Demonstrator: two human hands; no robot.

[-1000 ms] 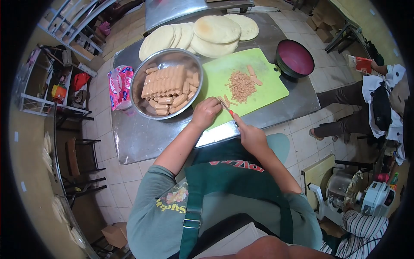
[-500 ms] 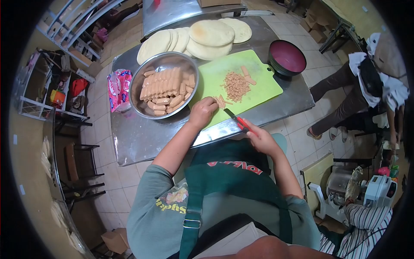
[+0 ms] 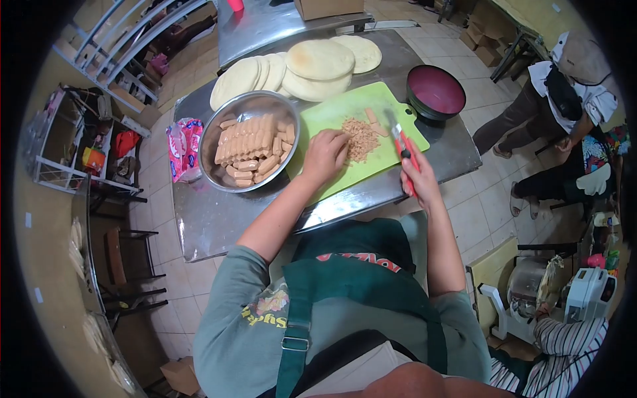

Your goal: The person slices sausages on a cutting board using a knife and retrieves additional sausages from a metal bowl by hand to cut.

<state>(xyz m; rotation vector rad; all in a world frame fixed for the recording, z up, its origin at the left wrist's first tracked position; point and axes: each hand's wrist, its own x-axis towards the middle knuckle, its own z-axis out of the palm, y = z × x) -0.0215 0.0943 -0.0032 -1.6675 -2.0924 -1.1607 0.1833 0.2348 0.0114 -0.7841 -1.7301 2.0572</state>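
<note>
My right hand [image 3: 419,178] is closed round the red handle of a knife [image 3: 402,142], its blade raised over the right part of the green cutting board [image 3: 391,99]. My left hand [image 3: 326,154] rests on the board at the left edge of a heap of chopped sausage [image 3: 361,140]; its fingers are bent together, and what lies under them is hidden. Longer sausage pieces [image 3: 373,119] lie just behind the heap. To the left of the board stands a steel bowl [image 3: 296,149] with many sausages [image 3: 245,139].
Round flatbreads [image 3: 320,60] lie at the back of the metal table [image 3: 206,232]. A dark red bowl [image 3: 436,93] stands right of the board, a pink packet [image 3: 184,149] at the left. People stand at the right; a striped sleeve [image 3: 567,337] shows near a machine [image 3: 531,285].
My left hand has moved away from me and right, to the chopped heap. My right hand has lifted the knife up and to the right, away from the small strips.
</note>
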